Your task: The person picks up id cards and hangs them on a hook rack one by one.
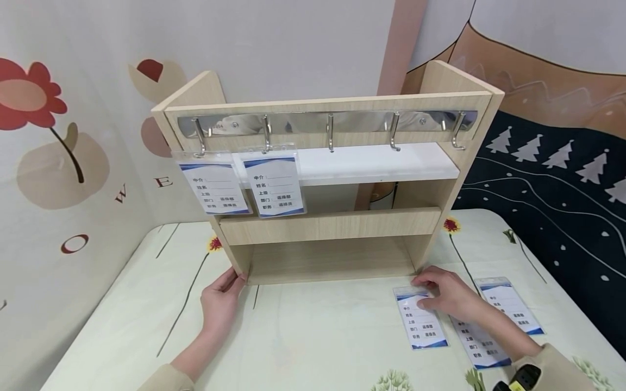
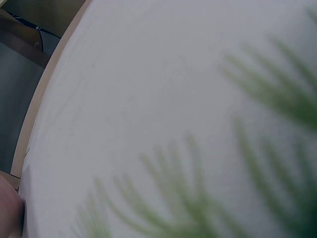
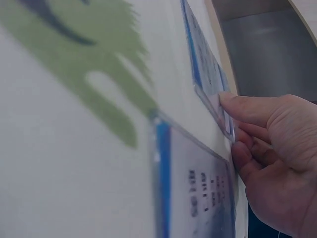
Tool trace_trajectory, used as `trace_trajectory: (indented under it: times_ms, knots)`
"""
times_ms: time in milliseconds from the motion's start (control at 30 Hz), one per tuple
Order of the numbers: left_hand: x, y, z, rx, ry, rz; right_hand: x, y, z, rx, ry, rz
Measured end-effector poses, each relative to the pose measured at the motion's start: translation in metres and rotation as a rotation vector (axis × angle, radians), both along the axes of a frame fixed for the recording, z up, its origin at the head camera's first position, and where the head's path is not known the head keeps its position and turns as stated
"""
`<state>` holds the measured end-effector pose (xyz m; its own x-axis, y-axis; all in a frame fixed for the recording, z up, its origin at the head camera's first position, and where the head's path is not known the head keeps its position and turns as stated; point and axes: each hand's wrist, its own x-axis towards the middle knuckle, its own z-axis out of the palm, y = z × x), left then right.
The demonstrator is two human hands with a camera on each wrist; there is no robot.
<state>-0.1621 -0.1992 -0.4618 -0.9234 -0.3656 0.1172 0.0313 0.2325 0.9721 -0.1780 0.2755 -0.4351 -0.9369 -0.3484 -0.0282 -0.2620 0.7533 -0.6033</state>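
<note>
Where the left hand [image 1: 220, 304] touched: rack [image 1: 330, 224], near left corner, grip unclear
Right hand [image 1: 452, 293]: thumb touched loose badge [image 1: 423, 324], pinch unclear

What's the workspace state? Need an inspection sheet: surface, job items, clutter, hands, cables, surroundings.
Surface: pale printed cloth.
Rack: upright on the cloth; five hooks, two carrying badges, three bare.
Hung badges: two, on the two leftmost hooks as viewed.
Loose badges: three, lying on the cloth at the right.
Clutter: nothing seen.
Left hand: fingertips at the rack's lower left corner; grip unclear.
Right hand: thumb on the leftmost loose badge, fingertips near the rack's lower right corner; grip unclear.
Cables: nothing seen.
Surroundings: flower-print backdrop, tree-print backdrop.
</note>
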Motion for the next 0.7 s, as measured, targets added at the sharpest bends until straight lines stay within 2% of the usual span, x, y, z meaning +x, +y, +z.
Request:
trace_trajectory:
  times_ms: [233,533,700]
  knots:
    - [0.0008,0.0004,-0.0003,-0.011,0.01,0.004,0.0023,0.0026,-0.0039,-0.037,0.028,0.005]
    - [0.0011,-0.0003,0.0004,0.009,-0.011,-0.011,0.0028,0.0054,-0.009,-0.108,0.069,0.043]
    - [0.001,0.0,0.0005,0.018,-0.007,-0.013,0.0026,0.0054,-0.0081,-0.131,0.071,0.026]
